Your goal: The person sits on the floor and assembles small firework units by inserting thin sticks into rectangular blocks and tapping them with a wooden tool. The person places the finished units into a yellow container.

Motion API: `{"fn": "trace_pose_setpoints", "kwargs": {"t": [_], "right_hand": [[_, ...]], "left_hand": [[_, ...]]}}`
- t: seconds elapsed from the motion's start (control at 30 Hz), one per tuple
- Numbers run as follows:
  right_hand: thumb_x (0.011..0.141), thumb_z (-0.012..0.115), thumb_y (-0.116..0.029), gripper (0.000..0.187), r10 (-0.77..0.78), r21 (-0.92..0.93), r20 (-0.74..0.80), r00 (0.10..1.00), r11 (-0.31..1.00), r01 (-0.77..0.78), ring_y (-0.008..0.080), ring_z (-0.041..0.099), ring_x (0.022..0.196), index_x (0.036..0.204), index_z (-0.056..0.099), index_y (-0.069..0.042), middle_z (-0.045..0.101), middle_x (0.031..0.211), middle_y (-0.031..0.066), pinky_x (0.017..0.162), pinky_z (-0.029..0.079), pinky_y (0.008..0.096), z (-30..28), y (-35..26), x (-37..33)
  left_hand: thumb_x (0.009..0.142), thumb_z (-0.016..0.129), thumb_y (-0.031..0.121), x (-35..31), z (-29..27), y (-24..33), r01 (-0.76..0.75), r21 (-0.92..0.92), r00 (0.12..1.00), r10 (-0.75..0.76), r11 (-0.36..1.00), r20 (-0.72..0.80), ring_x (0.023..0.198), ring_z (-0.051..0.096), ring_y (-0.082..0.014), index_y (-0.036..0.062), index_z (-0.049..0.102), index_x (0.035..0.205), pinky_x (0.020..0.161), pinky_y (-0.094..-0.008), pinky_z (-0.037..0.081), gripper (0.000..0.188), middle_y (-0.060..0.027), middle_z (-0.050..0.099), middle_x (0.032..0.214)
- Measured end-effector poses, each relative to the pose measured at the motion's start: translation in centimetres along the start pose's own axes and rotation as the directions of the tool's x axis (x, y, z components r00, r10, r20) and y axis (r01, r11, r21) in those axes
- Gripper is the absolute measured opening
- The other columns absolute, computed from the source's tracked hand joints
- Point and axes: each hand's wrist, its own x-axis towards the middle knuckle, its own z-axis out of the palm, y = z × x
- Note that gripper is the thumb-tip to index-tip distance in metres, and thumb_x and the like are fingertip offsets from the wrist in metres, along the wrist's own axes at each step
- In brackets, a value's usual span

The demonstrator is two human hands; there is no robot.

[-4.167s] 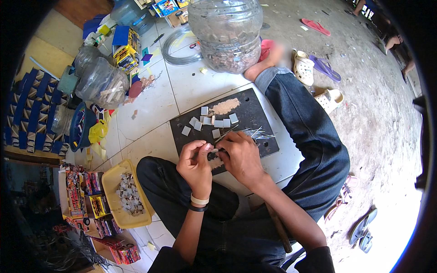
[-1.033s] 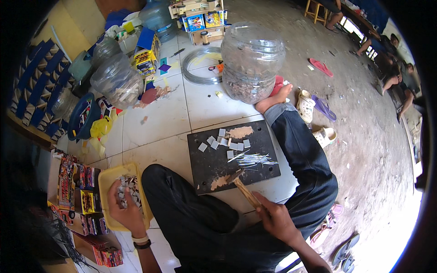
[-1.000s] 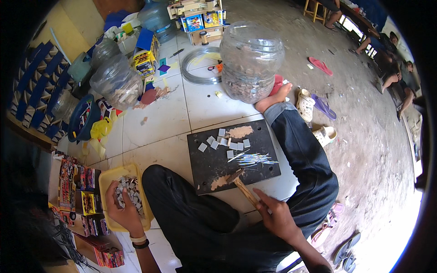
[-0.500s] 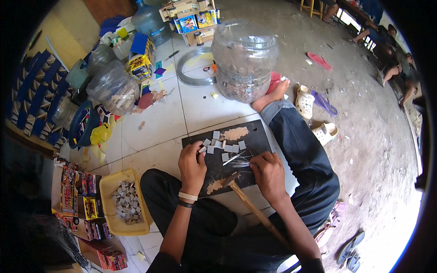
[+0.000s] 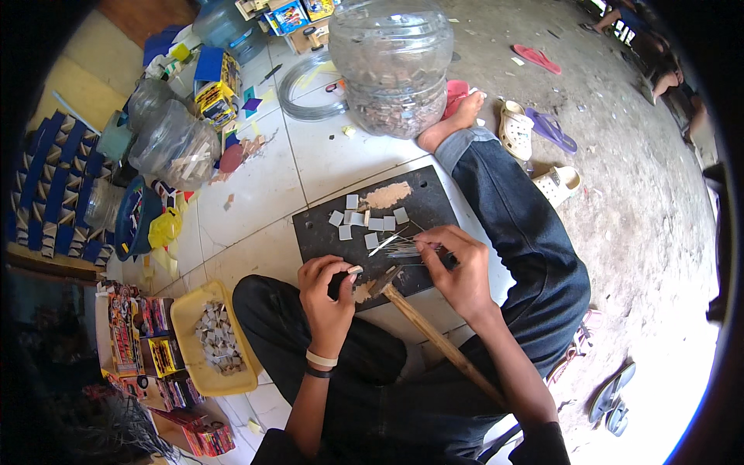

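My left hand (image 5: 325, 298) is closed in a pinch on a small pale square block (image 5: 356, 270), just off the near left edge of a black board (image 5: 318, 240). To the right, my right hand (image 5: 461, 267) pinches the end of a thin metal wire, beside a loose bunch of wires (image 5: 399, 249) lying on the board. Several grey-topped square blocks (image 5: 375, 224) lie scattered over the board's middle. A hammer (image 5: 426, 327) rests with its head on the board's near edge and its wooden handle across my lap.
A yellow tub (image 5: 252, 372) of small blocks stands at my left, beside colourful cardboard pieces (image 5: 124, 333). Beyond the board are a large clear plastic jug (image 5: 391, 70) holding small pieces and a coil of wire (image 5: 291, 101). Clogs (image 5: 515, 132) and sandals lie on the right.
My left hand has drawn back toward me from the group of blocks, with one block in its fingers. My right hand has stayed by the wires. The view has shifted slightly.
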Motion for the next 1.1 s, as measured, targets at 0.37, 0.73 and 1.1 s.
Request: {"fn": "trace_pose_setpoints", "kwargs": {"t": [0.37,0.73,1.1], "right_hand": [[0.103,0.077,-0.003,0.01,0.199,0.07,0.052,0.979,0.977,-0.203,0.0134,0.076,0.084,0.109,0.081,0.004,0.083,0.102,0.0098,0.08,0.061,0.0291,-0.2,0.6,0.5],[0.107,0.072,-0.002,0.009,0.238,0.54,0.392,0.889,0.723,-0.432,0.0111,0.074,0.1,0.116,0.074,0.002,0.081,0.108,0.0082,0.088,0.058,0.0268,0.2,-4.4,0.8],[0.1,0.079,0.001,0.008,0.098,0.281,0.43,0.897,0.93,-0.236,0.0101,0.072,0.096,0.108,0.079,0.0,0.076,0.109,0.0049,0.078,0.056,0.0251,2.3,-5.9,0.0]], "left_hand": [[0.084,0.085,-0.002,0.3,-0.9,0.5,0.009,-0.04,0.999,-0.008,0.999,0.032,0.122,0.066,-0.0357,0.0062,0.076,0.121,0.108,-0.0461,0.051,0.039,-0.0126,0.074,0.125],[0.098,0.079,-0.002,0.5,-2.9,4.6,0.196,-0.613,0.981,-0.153,0.765,0.123,0.112,0.077,-0.0211,-0.0011,0.072,0.133,0.098,-0.0327,0.061,0.036,-0.0132,0.079,0.12],[0.1,0.078,-0.006,0.2,-3.6,4.3,0.271,-0.659,0.962,-0.178,0.702,0.205,0.102,0.079,-0.0166,-0.0072,0.073,0.125,0.092,-0.0292,0.064,0.026,-0.0133,0.081,0.111]]}}
